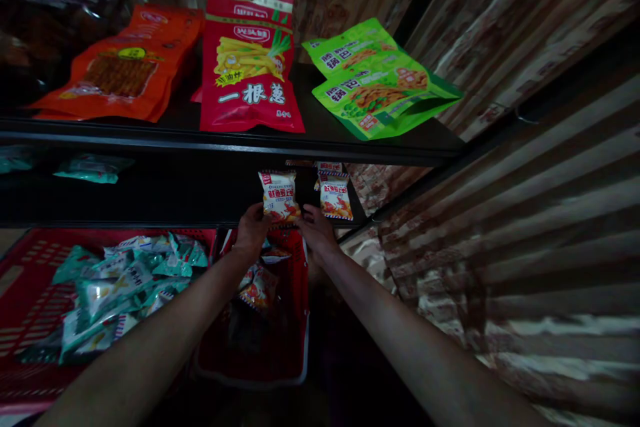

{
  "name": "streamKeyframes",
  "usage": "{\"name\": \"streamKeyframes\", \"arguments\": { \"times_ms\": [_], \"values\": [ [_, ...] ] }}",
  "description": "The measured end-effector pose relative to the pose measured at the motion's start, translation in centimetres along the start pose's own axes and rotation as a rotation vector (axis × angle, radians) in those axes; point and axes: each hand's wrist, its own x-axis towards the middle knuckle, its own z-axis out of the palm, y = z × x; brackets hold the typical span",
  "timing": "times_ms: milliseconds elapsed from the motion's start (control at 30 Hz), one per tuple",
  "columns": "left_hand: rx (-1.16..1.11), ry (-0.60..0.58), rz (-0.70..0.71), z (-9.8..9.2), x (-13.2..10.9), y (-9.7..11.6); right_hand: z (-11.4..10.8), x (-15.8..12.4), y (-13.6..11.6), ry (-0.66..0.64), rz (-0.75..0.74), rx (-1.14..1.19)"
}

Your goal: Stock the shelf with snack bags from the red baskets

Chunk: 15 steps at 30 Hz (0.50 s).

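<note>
Between my two hands a small white and red snack packet (pixel 280 193) stands upright at the front of the lower shelf (pixel 200 193). My left hand (pixel 253 228) is closed on its lower left corner. The fingers of my right hand (pixel 317 229) pinch its lower right corner. Just right of it, a matching packet (pixel 335 199) stands with more of the same kind partly hidden behind. Below my hands, a red basket (pixel 270 360) contains several similar packets (pixel 259 288).
Another red basket (pixel 25 293) at the left holds several green and white packets (pixel 115 287). Orange (pixel 125 63), red (pixel 253 67) and green snack bags (pixel 380 83) lean on the upper shelf. A corrugated wall (pixel 500 247) and dark shelf post (pixel 450 153) bound the right side.
</note>
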Motion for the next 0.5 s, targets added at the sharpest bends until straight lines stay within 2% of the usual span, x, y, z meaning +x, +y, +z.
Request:
{"name": "streamKeyframes", "arguments": {
  "times_ms": [167, 333, 500],
  "values": [
    [0.074, 0.012, 0.103, 3.6, 4.8, -0.8, -0.4, 2.9, -0.7, -0.021, -0.180, -0.168],
    [0.122, 0.032, 0.130, 6.0, 9.1, -1.0, 0.2, 5.5, -1.6, 0.027, -0.165, -0.220],
    [-0.012, -0.023, 0.101, 8.3, 12.8, -0.7, 1.0, 7.9, -1.7, 0.122, -0.205, -0.189]
  ]
}}
